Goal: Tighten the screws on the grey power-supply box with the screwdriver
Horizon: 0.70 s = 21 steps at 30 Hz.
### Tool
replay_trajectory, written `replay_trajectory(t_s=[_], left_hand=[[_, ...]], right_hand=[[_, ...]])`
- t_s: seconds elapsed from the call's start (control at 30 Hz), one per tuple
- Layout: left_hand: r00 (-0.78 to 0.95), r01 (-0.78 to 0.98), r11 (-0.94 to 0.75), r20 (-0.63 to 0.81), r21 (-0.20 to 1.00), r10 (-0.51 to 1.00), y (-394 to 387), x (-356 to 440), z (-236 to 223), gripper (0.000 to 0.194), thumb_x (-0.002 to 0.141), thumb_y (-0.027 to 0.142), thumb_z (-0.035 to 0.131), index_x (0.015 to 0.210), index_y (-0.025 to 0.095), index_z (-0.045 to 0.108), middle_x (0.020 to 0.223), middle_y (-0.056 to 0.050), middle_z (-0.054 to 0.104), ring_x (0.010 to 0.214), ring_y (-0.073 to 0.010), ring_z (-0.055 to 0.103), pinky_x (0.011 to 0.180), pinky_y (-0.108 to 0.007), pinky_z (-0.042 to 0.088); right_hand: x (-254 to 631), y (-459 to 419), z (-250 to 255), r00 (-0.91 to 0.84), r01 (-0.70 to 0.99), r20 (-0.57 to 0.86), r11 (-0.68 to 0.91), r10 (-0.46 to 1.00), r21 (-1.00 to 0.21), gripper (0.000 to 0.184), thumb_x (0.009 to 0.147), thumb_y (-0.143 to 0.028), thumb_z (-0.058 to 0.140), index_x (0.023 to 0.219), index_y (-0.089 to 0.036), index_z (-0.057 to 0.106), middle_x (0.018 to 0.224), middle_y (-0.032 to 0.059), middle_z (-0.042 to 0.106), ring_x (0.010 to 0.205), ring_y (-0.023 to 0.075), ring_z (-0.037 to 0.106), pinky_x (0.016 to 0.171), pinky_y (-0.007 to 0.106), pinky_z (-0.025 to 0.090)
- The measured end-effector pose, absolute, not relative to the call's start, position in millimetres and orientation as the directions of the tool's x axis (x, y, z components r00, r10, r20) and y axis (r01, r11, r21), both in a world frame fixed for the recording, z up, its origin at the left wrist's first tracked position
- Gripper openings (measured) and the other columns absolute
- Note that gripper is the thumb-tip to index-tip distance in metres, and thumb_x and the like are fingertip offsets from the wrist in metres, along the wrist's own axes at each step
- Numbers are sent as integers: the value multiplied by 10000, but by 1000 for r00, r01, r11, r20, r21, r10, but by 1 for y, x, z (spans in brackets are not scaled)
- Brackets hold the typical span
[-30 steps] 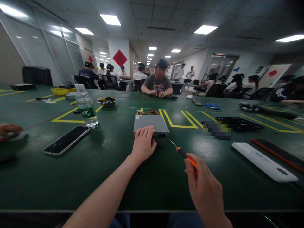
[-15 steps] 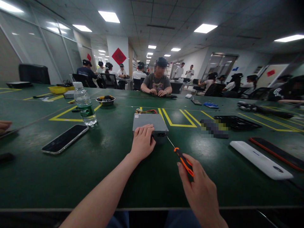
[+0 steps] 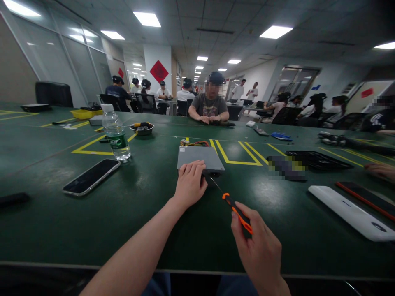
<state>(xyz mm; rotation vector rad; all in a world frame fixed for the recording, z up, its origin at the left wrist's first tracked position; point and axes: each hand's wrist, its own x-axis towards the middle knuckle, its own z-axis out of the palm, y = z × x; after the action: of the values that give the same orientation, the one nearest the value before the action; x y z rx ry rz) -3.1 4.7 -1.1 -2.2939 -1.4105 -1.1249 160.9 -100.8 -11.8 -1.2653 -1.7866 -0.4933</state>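
Observation:
A grey metal computer power supply (image 3: 200,156) lies on the green table, with coloured wires (image 3: 197,143) coming out at its far side. My left hand (image 3: 189,181) grips its near edge, fingers laid over the top and thumb down at the front face. In my right hand (image 3: 259,238) is an orange and black screwdriver (image 3: 236,211), held by the handle. Its thin shaft points up and left at the front face, near the power socket. Whether the tip touches the metal I cannot tell.
On the left are a phone (image 3: 91,176), a water bottle (image 3: 115,137) and a metal bowl (image 3: 142,128) of small parts. To the right lie a white casing (image 3: 352,211), an orange-edged panel (image 3: 367,199) and a black frame (image 3: 319,159). A person (image 3: 208,102) sits opposite.
The screwdriver tip has shifted left along the front of the power supply. My left hand keeps its hold. The view has turned slightly left, and another person's hand has appeared at the right edge.

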Motion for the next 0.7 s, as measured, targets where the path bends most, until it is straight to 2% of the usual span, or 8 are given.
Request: replay_trajectory(t_s=[0.47, 0.6, 0.7], left_hand=[[247, 833, -518, 708, 194, 661, 5, -4, -2, 294, 786, 183, 492, 1079, 193, 493, 1220, -59, 558, 1167, -221, 450, 984, -395, 289], [241, 833, -518, 716, 192, 654, 5, -4, -2, 291, 779, 181, 499, 1070, 193, 493, 1210, -50, 564, 1159, -211, 454, 975, -383, 295], [238, 833, -519, 722, 193, 650, 5, -3, -2, 284, 778, 178, 499, 1061, 195, 495, 1202, -50, 570, 1152, -209, 459, 972, -383, 297]], right_hand=[[159, -97, -14, -113, 911, 819, 388, 562, -141, 207, 884, -236, 452, 1057, -149, 526, 827, 37, 643, 661, 113, 622, 598, 205, 460], [157, -97, -19, -187, 918, 823, 394, 537, -49, 234, 868, -183, 472, 1090, -134, 526, 848, 55, 630, 668, 119, 602, 614, 226, 461], [151, -100, -23, -282, 922, 820, 376, 497, 90, 237, 852, -119, 471, 1071, -152, 554, 892, 80, 618, 666, 118, 589, 624, 236, 467]])
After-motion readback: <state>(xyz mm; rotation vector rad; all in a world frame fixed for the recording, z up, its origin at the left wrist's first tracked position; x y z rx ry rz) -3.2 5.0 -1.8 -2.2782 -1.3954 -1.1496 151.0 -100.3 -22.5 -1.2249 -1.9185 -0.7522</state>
